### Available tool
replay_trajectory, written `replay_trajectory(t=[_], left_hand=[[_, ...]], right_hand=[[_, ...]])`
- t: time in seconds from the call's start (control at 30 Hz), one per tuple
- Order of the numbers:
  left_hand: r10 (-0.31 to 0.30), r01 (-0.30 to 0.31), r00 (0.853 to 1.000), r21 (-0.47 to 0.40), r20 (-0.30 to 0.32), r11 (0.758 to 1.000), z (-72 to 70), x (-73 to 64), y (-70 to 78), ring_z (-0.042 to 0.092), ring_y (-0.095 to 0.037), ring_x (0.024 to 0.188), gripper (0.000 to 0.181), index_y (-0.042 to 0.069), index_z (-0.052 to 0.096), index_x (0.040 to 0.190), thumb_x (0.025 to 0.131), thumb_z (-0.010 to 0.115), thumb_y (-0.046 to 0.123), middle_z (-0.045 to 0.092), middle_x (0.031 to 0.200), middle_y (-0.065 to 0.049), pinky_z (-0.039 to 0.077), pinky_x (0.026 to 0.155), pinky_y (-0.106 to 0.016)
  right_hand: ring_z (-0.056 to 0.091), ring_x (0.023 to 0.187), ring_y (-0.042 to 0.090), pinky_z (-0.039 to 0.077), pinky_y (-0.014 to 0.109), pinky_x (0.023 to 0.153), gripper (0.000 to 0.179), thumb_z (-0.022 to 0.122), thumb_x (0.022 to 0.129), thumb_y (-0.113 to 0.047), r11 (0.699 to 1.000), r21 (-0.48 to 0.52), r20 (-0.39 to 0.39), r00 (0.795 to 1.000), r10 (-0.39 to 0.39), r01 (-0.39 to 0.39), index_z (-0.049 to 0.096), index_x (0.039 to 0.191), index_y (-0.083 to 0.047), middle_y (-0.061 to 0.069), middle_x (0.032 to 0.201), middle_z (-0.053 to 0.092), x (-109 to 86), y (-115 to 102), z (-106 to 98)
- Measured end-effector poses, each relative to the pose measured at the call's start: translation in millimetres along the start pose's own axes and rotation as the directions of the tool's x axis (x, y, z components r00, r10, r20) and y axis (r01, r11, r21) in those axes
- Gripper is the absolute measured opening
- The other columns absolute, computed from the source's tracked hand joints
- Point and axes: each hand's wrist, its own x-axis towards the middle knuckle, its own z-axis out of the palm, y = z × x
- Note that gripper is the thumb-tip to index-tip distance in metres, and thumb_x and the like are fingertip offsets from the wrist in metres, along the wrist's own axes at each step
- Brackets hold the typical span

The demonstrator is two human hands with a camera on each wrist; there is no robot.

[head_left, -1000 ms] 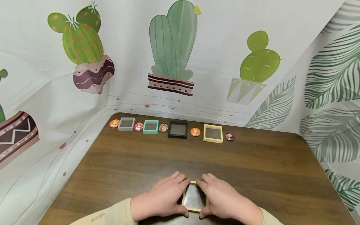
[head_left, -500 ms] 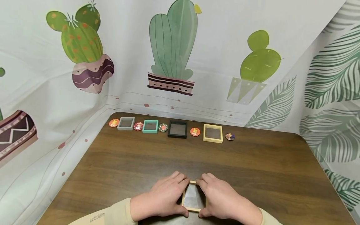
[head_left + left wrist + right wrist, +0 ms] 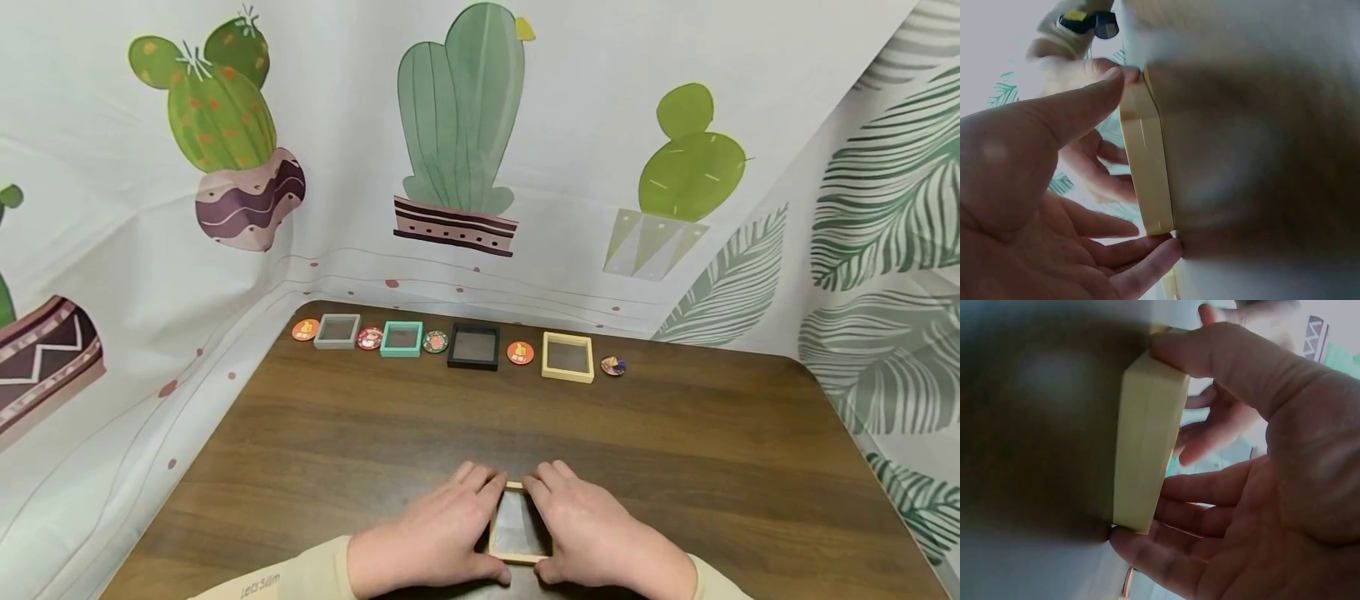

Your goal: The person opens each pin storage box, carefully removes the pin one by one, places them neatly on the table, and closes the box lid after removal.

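Note:
A pale yellow square display frame (image 3: 519, 557) with a clear film window lies flat on the brown table near its front edge. My left hand (image 3: 431, 533) grips its left side, thumb at the near corner and fingers at the far one. The right hand (image 3: 592, 529) holds the opposite side in the same way, hiding most of that edge. In the left wrist view, thumb and forefinger span the frame's side wall (image 3: 1147, 156). From the right wrist, the thumb and fingers likewise span the yellow frame (image 3: 1147, 440).
Along the table's back edge stand a grey frame (image 3: 337, 343), a turquoise frame (image 3: 402, 352), a black frame (image 3: 474, 363) and another yellow frame (image 3: 567, 375). Round badges lie between and beside them, including an orange badge (image 3: 521, 352). A cactus-print cloth (image 3: 337, 167) hangs behind.
The frame and my left thumb have shifted very slightly to the right. Both hands keep their hold, and the row at the back stays as it was.

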Motion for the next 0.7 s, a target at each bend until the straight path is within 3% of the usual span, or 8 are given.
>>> replay_trajectory(t=[0.23,0.4,0.57,0.7], left_hand=[[-0.072,0.073,0.997,-0.172,0.012,0.982,2.8,2.2,9.5,0.049,-0.03,0.152,0.112,-0.004,0.042,0.167,0.092,0.081,0.07,0.048,0.168,-0.017,0.051,0.116,-0.045],[-0.103,0.107,0.994,-0.304,0.029,0.947,3.3,9.5,11.9,0.044,-0.033,0.158,0.111,0.001,0.037,0.17,0.093,0.083,0.066,0.042,0.173,-0.017,0.047,0.121,-0.05],[-0.065,0.078,0.997,-0.408,0.043,0.91,1.0,27.5,14.4,0.047,-0.023,0.155,0.105,0.002,0.039,0.17,0.095,0.083,0.062,0.048,0.169,-0.012,0.045,0.122,-0.043],[0.001,0.016,0.999,-0.467,0.036,0.884,0.9,50.5,18.3,0.058,-0.012,0.139,0.1,0.003,0.041,0.169,0.097,0.081,0.06,0.054,0.163,-0.009,0.049,0.114,-0.032]], right_hand=[[0.055,0.112,0.019,0.06,0.034,0.084,0.091,0.1,0.063,-0.03,1.0,-0.012,-0.018,1.0,-0.015,0.015,0.065,0.141,0.003,0.002,0.122,0.06,-1.7,18.6,-8.5],[0.056,0.116,0.021,0.06,0.04,0.089,0.093,0.1,0.062,-0.024,1.0,0.009,-0.042,0.999,0.022,-0.022,0.065,0.142,0.005,0.004,0.126,0.061,-3.9,37.6,-17.1],[0.058,0.119,0.026,0.059,0.046,0.095,0.092,0.098,0.059,-0.017,0.998,0.016,-0.094,0.993,0.067,-0.066,0.064,0.141,0.006,0.008,0.13,0.062,-10.4,61.9,-27.5],[0.059,0.121,0.027,0.057,0.048,0.099,0.092,0.098,0.058,-0.014,0.993,0.032,-0.12,0.986,0.115,-0.112,0.064,0.142,0.005,0.007,0.133,0.063,-16.2,83.0,-32.8]])
